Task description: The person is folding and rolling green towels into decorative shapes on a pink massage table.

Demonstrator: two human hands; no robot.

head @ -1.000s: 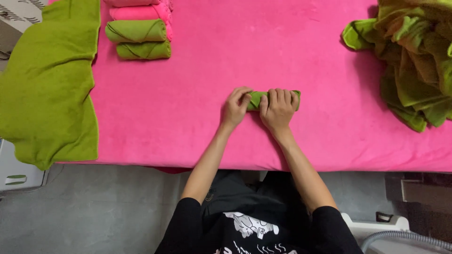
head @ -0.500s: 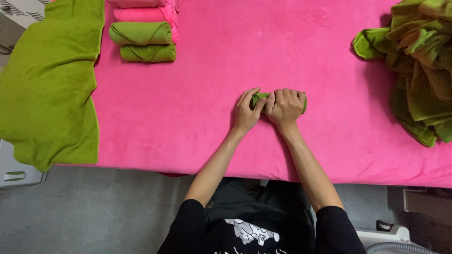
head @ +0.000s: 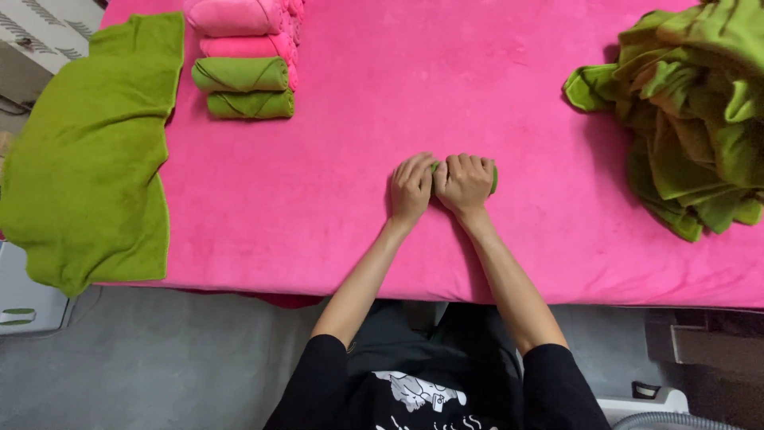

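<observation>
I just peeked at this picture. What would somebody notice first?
The bright pink cloth covering the whole table jumps out. In the middle, the left hand and right hand press side by side on a small green rolled towel. A heap of green towels sits far right, and rolled towels are lined up top left.

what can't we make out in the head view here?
- Green rolled cloth: almost all hidden under the left hand and right hand; only its right end shows.
- Pile of green cloths: cut off by the top and right edges, count unclear.
- Pink rolls: cut off by the top edge.
- Flat green towel: its left part runs out of frame.
</observation>
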